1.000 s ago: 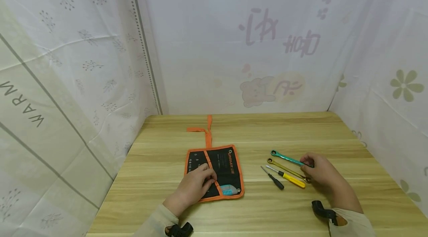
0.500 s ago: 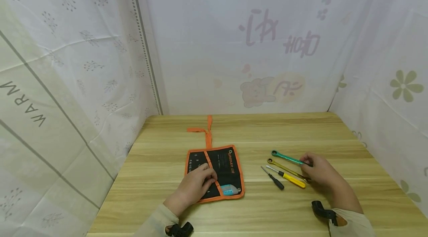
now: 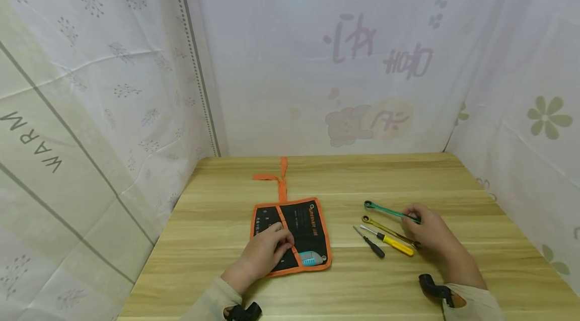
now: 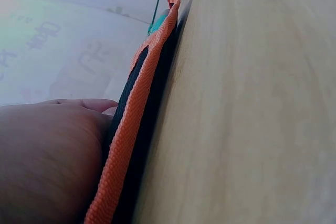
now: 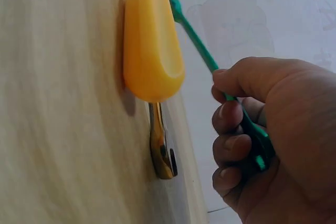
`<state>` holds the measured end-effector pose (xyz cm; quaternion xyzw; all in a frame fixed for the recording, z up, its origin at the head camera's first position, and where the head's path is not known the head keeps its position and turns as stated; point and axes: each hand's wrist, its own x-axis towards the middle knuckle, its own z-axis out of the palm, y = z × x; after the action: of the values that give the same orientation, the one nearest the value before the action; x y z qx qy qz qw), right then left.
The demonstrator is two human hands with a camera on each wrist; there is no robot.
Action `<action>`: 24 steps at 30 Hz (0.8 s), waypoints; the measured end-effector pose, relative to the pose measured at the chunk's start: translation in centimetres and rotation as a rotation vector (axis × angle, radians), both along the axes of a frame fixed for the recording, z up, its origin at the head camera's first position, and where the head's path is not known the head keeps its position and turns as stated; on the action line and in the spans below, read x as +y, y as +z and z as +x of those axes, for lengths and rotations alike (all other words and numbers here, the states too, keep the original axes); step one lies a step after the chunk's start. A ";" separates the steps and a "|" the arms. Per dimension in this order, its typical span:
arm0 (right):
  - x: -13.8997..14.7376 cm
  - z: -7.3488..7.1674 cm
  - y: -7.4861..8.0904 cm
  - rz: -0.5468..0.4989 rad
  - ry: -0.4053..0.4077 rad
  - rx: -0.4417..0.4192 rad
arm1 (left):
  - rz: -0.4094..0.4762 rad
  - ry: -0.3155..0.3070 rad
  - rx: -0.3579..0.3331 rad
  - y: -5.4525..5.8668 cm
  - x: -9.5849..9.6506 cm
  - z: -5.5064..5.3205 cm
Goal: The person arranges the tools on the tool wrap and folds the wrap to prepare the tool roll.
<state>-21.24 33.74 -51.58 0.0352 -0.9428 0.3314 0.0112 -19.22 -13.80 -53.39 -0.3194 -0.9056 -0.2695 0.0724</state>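
Note:
A black tool pouch (image 3: 302, 225) with orange trim lies flat on the table. My left hand (image 3: 262, 254) rests over its left half, with thumb and forefinger pinching the orange pocket edge (image 3: 284, 225). Out to the right, my right hand (image 3: 427, 230) grips a green ratchet wrench (image 3: 388, 210) by its near end. In the right wrist view the fingers curl round that wrench (image 5: 198, 43), whose far end points away from the palm. Beneath it in the head view lie a gold wrench (image 3: 385, 227), a yellow-handled screwdriver (image 3: 396, 245) and a small black screwdriver (image 3: 373, 247).
A grey and turquoise utility knife (image 3: 310, 258) sits in the pouch's lower right corner. Orange ties (image 3: 283, 187) stretch from the pouch to the rear of the wooden table (image 3: 217, 210). Printed curtains (image 3: 290, 84) stand along the back and both sides.
My right hand has shifted slightly left and toward the back, taking the green wrench with it. The left hand and the pouch stay in place.

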 end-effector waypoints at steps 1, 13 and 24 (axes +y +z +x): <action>-0.1 0.0 0.1 -0.003 -0.002 0.005 | 0.000 0.001 0.001 0.0 0.0 0.0; -1.5 0.1 0.0 -0.047 0.035 0.061 | 0.008 -0.003 0.006 0.0 0.1 0.1; -3.7 0.3 0.6 -0.126 0.106 0.060 | 0.019 -0.005 0.017 -0.2 0.0 0.0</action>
<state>-20.90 30.04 -51.01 0.0940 -0.9161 0.3890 0.0240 -19.21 -13.76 -53.54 -0.3234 -0.9015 -0.2756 0.0826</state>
